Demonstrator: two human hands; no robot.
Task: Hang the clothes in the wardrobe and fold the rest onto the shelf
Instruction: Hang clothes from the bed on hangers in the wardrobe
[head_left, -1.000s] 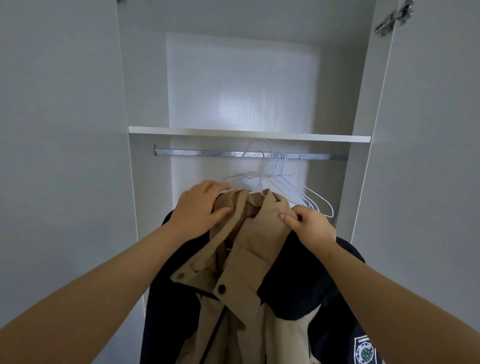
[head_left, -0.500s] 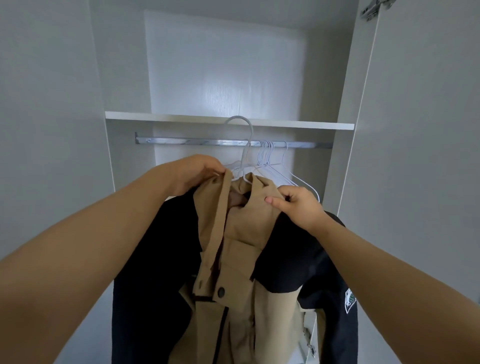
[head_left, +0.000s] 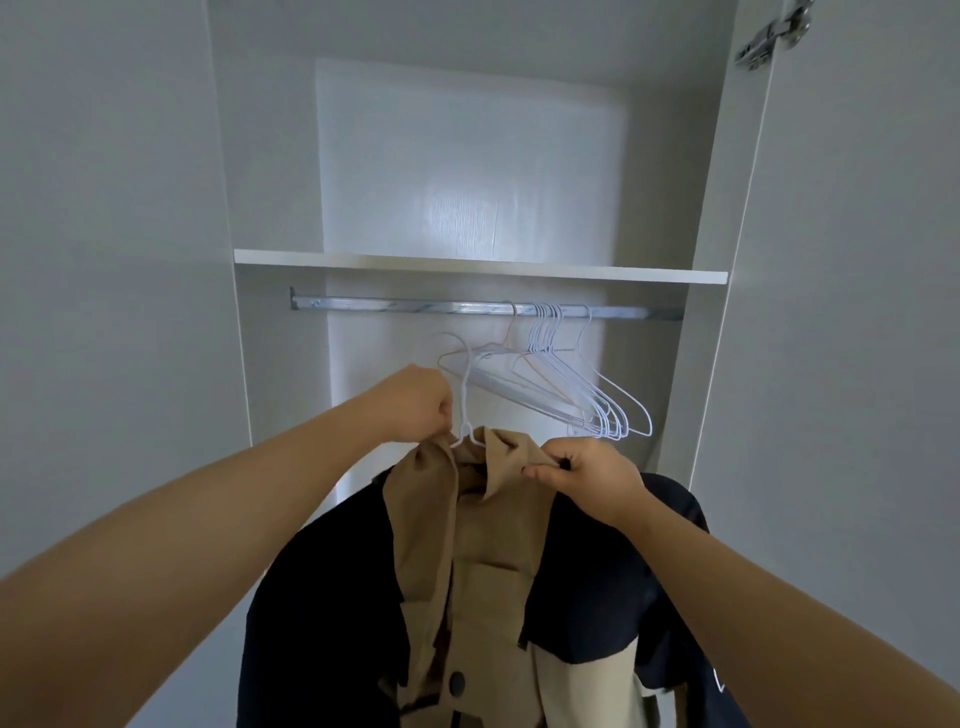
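Observation:
A tan and navy jacket (head_left: 498, 582) sits on a white wire hanger (head_left: 465, 395) whose hook rises free below the metal rail (head_left: 415, 306). My left hand (head_left: 415, 402) grips the hanger's neck and the jacket's left collar. On the other side, my right hand (head_left: 592, 475) pinches the tan collar. The jacket hangs down in front of the open wardrobe, its lower part out of view.
Several empty white wire hangers (head_left: 576, 389) hang on the right half of the rail. A white shelf (head_left: 467, 267) runs just above the rail. The wardrobe's open door (head_left: 852, 312) stands at the right, its side wall (head_left: 104, 260) at the left.
The hanger's hook, which reached shelf height half a second ago, now sits lower, under the rail. Both hands stay on the collar; my right hand now pinches the cloth.

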